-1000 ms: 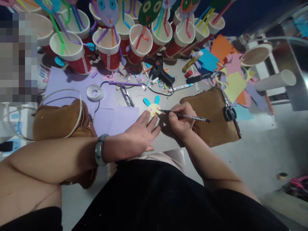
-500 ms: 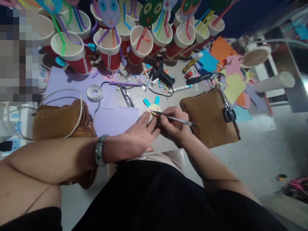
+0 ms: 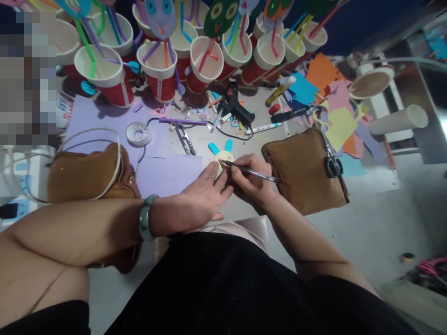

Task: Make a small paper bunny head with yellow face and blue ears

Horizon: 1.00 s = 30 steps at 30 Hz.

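On the table before me lies a small round yellow paper face with two blue paper ears at its top. My left hand rests flat with its fingers spread, its fingertips at the lower edge of the face. In my right hand a clear-barrelled pen is gripped, its dark tip touching the left part of the face. Pinkish marks show on the paper. The lower part of the face is partly hidden by my fingers.
Behind stand several red paper cups with straws and paper faces. A black glue gun, thread snips and a tape roll lie nearer. Brown cushions flank my hands; scissors rest on the right cushion.
The pen has tilted slightly, its back end shifting a little to the left with my right hand. My left hand stays in place on the paper.
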{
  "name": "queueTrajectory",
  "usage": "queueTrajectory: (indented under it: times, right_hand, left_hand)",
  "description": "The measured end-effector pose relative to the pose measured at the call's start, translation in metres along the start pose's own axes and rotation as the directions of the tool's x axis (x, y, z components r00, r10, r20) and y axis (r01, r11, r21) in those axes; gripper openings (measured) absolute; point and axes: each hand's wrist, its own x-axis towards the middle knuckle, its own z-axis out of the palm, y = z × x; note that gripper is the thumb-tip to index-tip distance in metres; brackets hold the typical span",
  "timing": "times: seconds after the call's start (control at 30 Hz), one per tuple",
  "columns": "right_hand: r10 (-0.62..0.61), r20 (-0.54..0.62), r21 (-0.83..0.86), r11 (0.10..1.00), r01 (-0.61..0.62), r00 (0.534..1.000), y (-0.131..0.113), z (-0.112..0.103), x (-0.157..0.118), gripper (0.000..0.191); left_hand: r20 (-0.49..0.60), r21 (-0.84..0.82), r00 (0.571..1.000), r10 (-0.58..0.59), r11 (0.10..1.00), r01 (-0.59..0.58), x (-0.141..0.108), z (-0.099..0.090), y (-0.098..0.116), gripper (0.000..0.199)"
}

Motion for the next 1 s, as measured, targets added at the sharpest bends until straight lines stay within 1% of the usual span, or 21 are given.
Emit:
queueTrajectory:
  times: [0.33, 0.57, 0.7, 0.83, 1.0]
  right_hand:
    - [0.006, 0.006, -0.035, 0.999, -0.006, 1.000, 0.0024, 0.0001, -0.0002, 0.011]
    - [-0.014, -0.041, -0.050, 0.999, 0.012, 0.999, 0.0018, 0.0002, 0.0003, 0.009]
    - [-0.013, -0.044, -0.041, 0.999, 0.012, 0.999, 0.0013, 0.0003, 0.0005, 0.010]
    - [0.009, -0.039, -0.022, 1.000, -0.010, 0.999, 0.0035, 0.0001, -0.0007, 0.010]
    - [0.035, -0.045, -0.026, 0.999, -0.036, 0.998, 0.0077, -0.0002, -0.0035, 0.010]
  left_hand:
    - [-0.006, 0.008, 1.000, 0.009, 1.000, -0.009, -0.0001, -0.0006, -0.0009, 0.085]
    - [-0.021, 0.011, 1.000, 0.005, 1.000, -0.005, -0.0006, 0.0018, -0.0009, 0.085]
    - [-0.025, 0.016, 1.000, 0.004, 1.000, -0.003, -0.0010, 0.0012, -0.0005, 0.086]
    - [-0.002, 0.005, 1.000, -0.001, 1.000, 0.001, -0.0008, 0.0003, -0.0005, 0.086]
    - [-0.006, -0.002, 1.000, 0.007, 1.000, -0.007, -0.0002, 0.0012, -0.0015, 0.086]
